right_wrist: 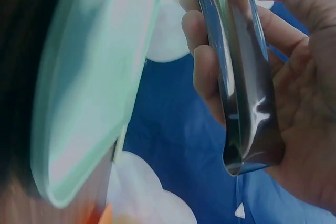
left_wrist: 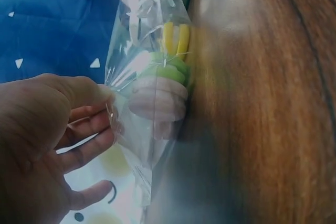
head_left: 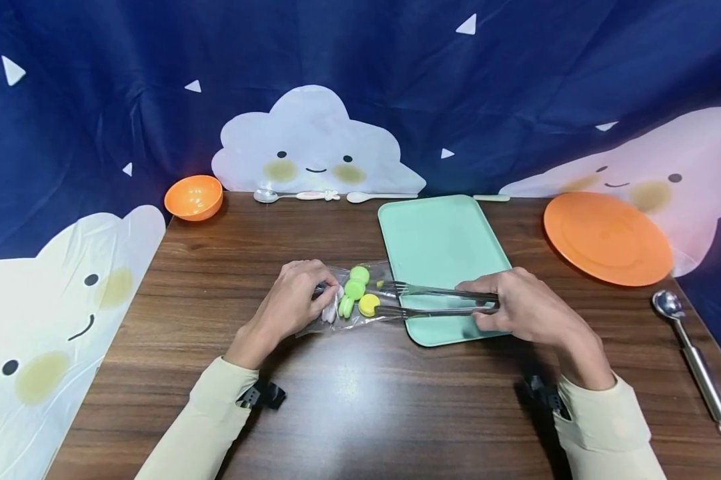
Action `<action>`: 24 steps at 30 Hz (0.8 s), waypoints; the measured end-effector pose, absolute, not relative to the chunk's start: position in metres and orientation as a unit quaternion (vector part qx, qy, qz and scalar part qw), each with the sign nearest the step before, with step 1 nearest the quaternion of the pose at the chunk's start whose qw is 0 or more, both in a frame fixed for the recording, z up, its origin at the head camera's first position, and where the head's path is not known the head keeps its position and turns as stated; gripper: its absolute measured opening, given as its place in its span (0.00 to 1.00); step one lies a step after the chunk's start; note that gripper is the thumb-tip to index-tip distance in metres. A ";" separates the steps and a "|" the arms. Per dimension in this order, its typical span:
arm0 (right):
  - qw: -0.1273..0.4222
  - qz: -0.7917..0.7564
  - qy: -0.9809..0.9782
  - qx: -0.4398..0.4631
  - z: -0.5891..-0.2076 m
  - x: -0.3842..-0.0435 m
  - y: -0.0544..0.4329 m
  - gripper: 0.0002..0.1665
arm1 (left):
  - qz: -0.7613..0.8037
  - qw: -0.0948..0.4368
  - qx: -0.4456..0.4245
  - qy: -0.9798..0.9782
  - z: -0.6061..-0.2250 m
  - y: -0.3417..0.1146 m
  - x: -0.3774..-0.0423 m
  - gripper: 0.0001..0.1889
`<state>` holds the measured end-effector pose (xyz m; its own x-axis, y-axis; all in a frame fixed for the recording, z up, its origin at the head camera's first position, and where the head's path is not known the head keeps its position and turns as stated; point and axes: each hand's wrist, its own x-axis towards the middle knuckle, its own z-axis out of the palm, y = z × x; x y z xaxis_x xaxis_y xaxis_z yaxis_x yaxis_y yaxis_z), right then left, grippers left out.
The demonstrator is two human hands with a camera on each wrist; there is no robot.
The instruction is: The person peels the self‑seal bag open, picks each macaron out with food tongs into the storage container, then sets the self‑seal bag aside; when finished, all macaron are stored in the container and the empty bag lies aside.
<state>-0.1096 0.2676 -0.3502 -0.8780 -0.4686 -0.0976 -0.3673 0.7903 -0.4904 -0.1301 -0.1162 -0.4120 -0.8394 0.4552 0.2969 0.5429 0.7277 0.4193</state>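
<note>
My left hand (head_left: 288,297) pinches the edge of a clear plastic bag (left_wrist: 137,169) between thumb and finger, its other fingers spread loosely in the left wrist view. Inside the bag lie several macarons: green ones (head_left: 355,289), a yellow one (head_left: 369,305) and pale whitish-purple ones (left_wrist: 157,98). With my right hand (head_left: 531,310) I hold metal tongs (head_left: 435,311) near their closed end. Their two arms stand apart and point left over the tray, the tips at the bag's right end. One tip is close to the yellow macaron; contact cannot be told.
A mint-green tray (head_left: 444,243) lies under the tongs. Behind are an orange bowl (head_left: 194,198), a metal-headed spoon (head_left: 267,195) and a white spoon (head_left: 360,197). To the right are an orange plate (head_left: 606,237) and a metal scoop (head_left: 702,377). A blue curtain (head_left: 348,47) hangs behind.
</note>
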 end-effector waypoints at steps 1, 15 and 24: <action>0.110 -0.236 0.938 -0.227 -0.352 -0.110 0.265 0.26 | -0.252 0.087 -0.271 -0.925 -0.412 -0.116 -0.130 0.03; 0.089 -0.231 0.934 -0.258 -0.360 -0.109 0.246 0.23 | -0.249 0.088 -0.276 -0.924 -0.413 -0.118 -0.132 0.04; 0.094 -0.236 0.935 -0.247 -0.354 -0.106 0.247 0.23 | -0.245 0.094 -0.274 -0.925 -0.413 -0.119 -0.131 0.05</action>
